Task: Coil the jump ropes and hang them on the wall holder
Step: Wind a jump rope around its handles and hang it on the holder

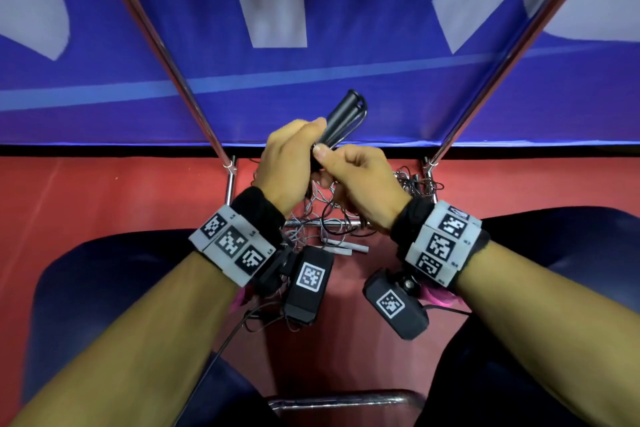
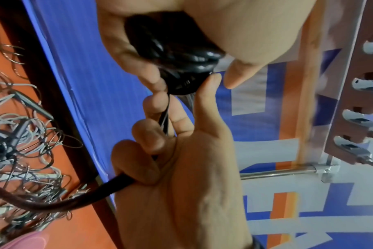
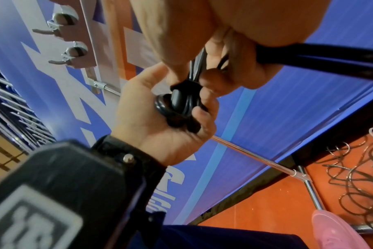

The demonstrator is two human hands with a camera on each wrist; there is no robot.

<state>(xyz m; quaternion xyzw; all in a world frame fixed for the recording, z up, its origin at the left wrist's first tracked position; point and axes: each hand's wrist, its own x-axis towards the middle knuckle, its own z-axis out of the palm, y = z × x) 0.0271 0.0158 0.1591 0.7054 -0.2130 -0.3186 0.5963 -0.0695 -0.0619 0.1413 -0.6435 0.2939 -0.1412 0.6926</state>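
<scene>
Left hand (image 1: 287, 163) and right hand (image 1: 363, 184) both clench a black jump rope (image 1: 344, 118) before a blue banner (image 1: 346, 10). Below the banner, tangled ropes (image 1: 414, 182) litter red flooring (image 1: 104, 191). A hooked holder (image 2: 347, 96) hangs against it.

Rope coil (image 3: 181, 104) looks glossy black plastic (smooth), handles (image 1: 341, 118) matt, poles (image 1: 177, 80) polished metal
</scene>
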